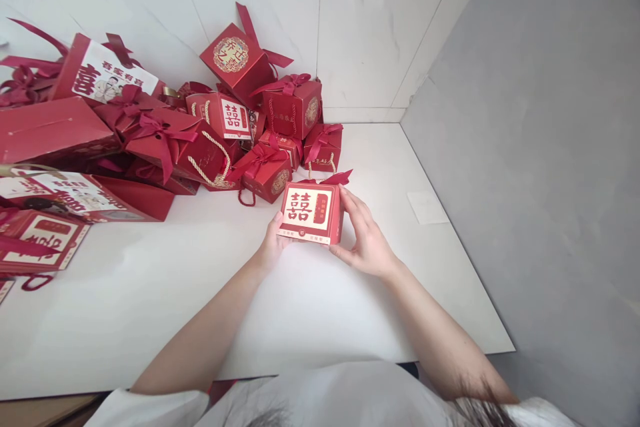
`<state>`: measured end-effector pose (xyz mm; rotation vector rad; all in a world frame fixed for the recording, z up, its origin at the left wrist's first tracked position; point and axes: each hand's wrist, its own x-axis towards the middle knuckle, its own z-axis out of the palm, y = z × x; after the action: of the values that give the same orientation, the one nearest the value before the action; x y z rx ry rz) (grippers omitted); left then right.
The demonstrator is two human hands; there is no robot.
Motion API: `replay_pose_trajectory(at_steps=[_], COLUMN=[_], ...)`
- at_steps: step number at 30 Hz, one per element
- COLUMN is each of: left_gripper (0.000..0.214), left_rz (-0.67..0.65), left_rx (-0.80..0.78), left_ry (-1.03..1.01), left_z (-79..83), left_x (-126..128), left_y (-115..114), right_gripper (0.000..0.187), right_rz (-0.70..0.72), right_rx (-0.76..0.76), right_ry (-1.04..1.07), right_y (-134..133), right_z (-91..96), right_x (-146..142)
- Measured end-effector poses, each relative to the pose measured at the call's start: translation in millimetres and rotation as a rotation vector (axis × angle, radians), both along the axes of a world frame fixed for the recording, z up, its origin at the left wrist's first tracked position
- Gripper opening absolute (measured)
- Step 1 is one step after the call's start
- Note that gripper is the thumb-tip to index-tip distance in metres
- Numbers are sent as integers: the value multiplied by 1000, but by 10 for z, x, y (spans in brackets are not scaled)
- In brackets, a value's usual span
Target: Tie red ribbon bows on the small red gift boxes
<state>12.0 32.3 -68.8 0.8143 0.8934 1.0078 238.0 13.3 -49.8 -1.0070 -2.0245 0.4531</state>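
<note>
A small red gift box (306, 213) with a cream front panel and red characters is held between my two hands over the white table. A dark red ribbon (336, 178) and part of a cord handle show at its top. My left hand (273, 240) grips the box's left side, its fingers mostly hidden behind and under it. On the right side, my right hand (367, 233) holds the box with fingers along the side face and the thumb at the lower edge. Just behind it sits a red box with a ribbon bow (267, 173).
A heap of red gift boxes (165, 140) with ribbons and cord handles covers the table's left and back. One box (233, 60) is perched on top, against the marbled wall (365, 27). A white paper square (427, 207) lies on the right of the white table (320, 320). Beyond is a grey surface (560, 147).
</note>
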Motion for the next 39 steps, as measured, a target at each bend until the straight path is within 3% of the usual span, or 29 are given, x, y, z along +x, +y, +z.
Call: replay_pose_trajectory(at_steps=[8, 12, 22, 27, 33, 39], left_gripper=[69, 71, 114, 111, 111, 104], left_rz=[-41, 9, 328, 343, 205, -72], left_rx=[59, 307, 894, 1071, 1057, 777], left_ry=[34, 155, 635, 644, 651, 547], left_z=[-71, -85, -45, -81, -12, 68], left_x=[-25, -32, -51, -73, -73, -116], left_y=[18, 30, 4, 45, 61, 54], right_gripper=[93, 80, 81, 72, 56, 62], right_rz=[-7, -72, -37, -32, -11, -102], right_rx=[33, 84, -10, 10, -20, -41], right_ry=[-2, 9, 36, 35, 0, 12], right_y=[12, 39, 26, 21, 39, 51], right_z=[-10, -50, -39, -116, -195, -176], right_x=[-3, -9, -29, -12, -26, -10])
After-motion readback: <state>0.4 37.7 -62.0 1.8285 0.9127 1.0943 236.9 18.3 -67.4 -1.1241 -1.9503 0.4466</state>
